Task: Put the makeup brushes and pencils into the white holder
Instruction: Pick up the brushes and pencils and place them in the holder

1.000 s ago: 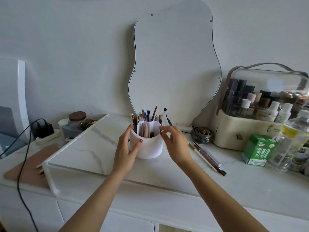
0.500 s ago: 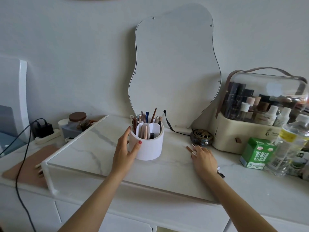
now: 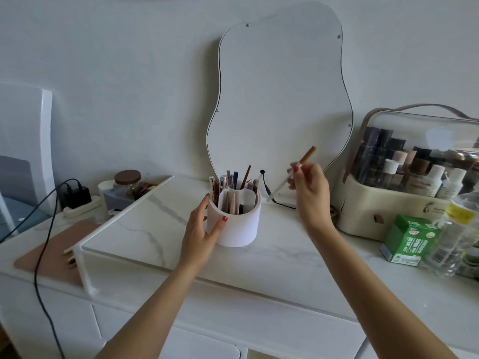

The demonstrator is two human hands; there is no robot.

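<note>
pale grey wall (image 3: 103,73) rises behind a white marble-veined worktop (image 3: 285,260), with a wavy frameless mirror (image 3: 280,99) leaning against it. near the middle of the worktop stands the white holder (image 3: 237,229), a round pot with inner compartments already crowded with brushes and pencils (image 3: 230,182) standing upright or slightly tilted. the left hand (image 3: 203,234) rests against the holder's left wall, fingers straight and relaxed, thumb laid on the front of the pot; its grip is loose, not curled round anything. the right hand (image 3: 309,193) is lifted above the worktop, just to the right of the holder and apart from it, its grip pinched on a slim pencil (image 3: 291,174) between thumb and fingertips. that pencil slants, its brown end up toward the mirror and its pale end down toward the holder; motion blur hides finer detail. a thin black cable (image 3: 269,190) lies behind the holder. to the right sit a cream cosmetics case (image 3: 383,218) with a clear lid, a green carton (image 3: 407,239) and a clear bottle (image 3: 456,237). far left, a black charger (image 3: 76,196) and a lidded jar (image 3: 128,181) stand by the wall.
</note>
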